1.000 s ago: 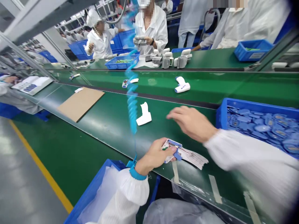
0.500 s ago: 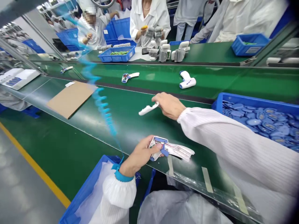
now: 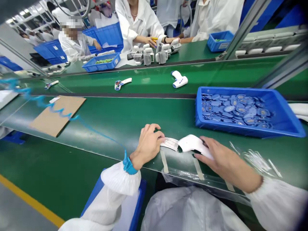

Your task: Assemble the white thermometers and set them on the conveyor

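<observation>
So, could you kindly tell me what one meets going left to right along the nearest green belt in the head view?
Cardboard sheet, left hand, printed paper strip, white plastic casing, right hand.

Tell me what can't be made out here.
All in the head view:
Pale strip: one end hidden by the left hand.
White plastic housing: partly hidden by the right hand.
Blue discs: markings too small.
Standing co-worker: head cut off by the top edge.

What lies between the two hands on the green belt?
Between the left hand and right hand, the head view shows a paper strip and white plastic housing.
</observation>
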`<state>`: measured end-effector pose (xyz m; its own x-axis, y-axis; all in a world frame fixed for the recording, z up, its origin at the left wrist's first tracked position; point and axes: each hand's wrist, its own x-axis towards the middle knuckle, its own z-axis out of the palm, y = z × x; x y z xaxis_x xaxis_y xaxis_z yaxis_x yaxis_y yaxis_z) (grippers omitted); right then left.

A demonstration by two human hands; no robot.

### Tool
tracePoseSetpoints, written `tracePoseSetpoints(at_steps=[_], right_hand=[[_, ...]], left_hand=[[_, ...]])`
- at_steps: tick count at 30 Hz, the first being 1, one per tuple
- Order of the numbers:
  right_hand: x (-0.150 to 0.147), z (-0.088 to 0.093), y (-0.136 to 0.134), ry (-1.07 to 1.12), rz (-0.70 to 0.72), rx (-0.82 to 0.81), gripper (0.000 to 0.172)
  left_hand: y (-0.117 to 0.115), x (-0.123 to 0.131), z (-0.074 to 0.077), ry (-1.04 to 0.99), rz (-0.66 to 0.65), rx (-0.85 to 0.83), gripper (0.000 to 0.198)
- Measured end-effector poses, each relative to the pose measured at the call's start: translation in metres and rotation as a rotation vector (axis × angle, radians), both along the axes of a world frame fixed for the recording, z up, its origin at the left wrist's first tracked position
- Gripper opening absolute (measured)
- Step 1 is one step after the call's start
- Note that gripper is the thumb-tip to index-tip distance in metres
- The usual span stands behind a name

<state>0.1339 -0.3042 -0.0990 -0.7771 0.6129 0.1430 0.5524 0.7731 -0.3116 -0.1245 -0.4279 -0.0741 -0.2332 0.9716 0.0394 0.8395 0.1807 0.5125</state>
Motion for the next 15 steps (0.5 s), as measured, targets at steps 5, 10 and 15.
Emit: tracePoseSetpoints(at_steps=[5, 10, 15], right_hand=[[-0.036, 0.005, -0.028, 0.074, -0.028, 0.246, 0.05], [-0.079, -0.011, -0.038, 0.194, 0.073, 0.091, 0.04], [-0.085, -0.018, -0.031, 0.205, 0.045, 0.019, 0.033]], left_hand=[[0.008, -0.007, -0.002, -0.219, 0.016, -0.035, 0.014], [0.012, -0.004, 0.001, -0.218, 0.007, -0.024, 0.01], [0.016, -0.003, 0.003, -0.151, -0.022, -0.063, 0.008]])
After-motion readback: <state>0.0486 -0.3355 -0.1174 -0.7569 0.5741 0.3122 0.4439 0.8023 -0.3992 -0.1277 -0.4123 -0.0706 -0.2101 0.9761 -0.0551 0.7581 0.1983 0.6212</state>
